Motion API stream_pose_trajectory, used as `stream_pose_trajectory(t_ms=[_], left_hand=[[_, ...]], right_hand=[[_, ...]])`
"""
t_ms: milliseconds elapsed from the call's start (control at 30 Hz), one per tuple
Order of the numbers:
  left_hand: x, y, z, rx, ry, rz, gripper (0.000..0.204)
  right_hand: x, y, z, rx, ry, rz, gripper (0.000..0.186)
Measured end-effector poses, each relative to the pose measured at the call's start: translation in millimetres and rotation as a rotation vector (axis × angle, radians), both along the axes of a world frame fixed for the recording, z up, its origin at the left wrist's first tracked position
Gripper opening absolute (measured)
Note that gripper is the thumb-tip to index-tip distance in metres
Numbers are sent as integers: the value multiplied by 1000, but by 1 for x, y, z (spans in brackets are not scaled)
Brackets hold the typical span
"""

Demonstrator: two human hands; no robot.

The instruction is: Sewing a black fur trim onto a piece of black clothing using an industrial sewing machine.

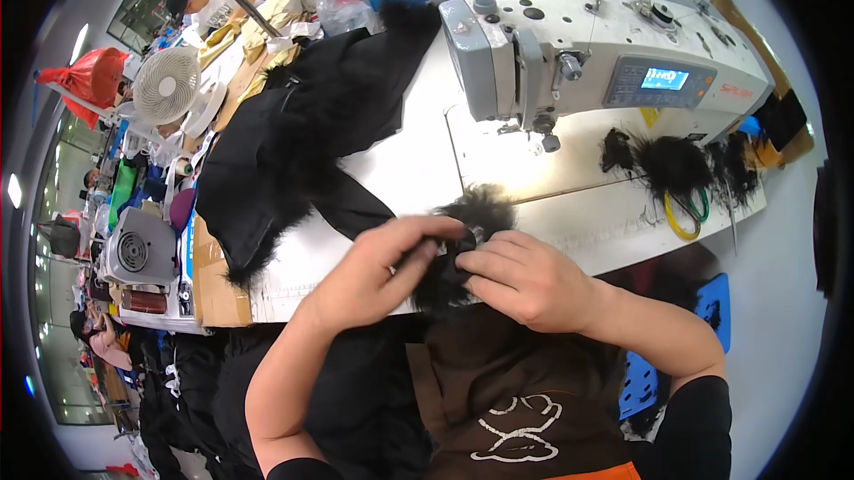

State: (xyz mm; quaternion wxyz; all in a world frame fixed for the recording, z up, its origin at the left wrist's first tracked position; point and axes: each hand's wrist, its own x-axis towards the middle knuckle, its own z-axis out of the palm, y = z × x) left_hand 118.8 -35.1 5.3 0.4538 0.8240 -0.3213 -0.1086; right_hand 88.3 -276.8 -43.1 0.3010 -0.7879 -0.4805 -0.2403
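The left hand (363, 274) and right hand (527, 280) are finger-pinching black fur (485, 206); the work is apparently continuing, finished part unclear.

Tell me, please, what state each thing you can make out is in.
Black furry piece: pinched by left hand and right hand
Machine display: lit
Black fur-trimmed fabric: spread on white table
Yellow-and-green handles: partly under black fur
White fan: upright; spinning unclear
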Motion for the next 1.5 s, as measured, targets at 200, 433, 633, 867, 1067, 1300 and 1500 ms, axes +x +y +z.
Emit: stream_pose_trajectory(t_ms=[200, 433, 633, 867, 1067, 1300, 1500], left_hand=[[-5, -1, 4, 52, 83, -117, 29], [-2, 6, 12, 214, 30, -132, 14], [-2, 6, 8, 109, 177, -54, 13], [-9, 3, 7, 46, 263, -35, 16], [-13, 0, 17, 169, 293, -67, 15], [-14, 7, 7, 175, 303, -76, 16], [-23, -2, 43, 359, -349, -190, 27]], right_hand=[[4, 0, 4, -15, 117, 54, 15], [9, -11, 12, -184, 311, 27, 17], [10, -14, 14, -106, 443, 113, 22], [11, -17, 15, -42, 593, 171, 24], [10, -15, 15, -44, 641, 138, 21], [8, -12, 19, 55, 673, 91, 19], [11, -21, 27, 42, 471, 211, 20]])
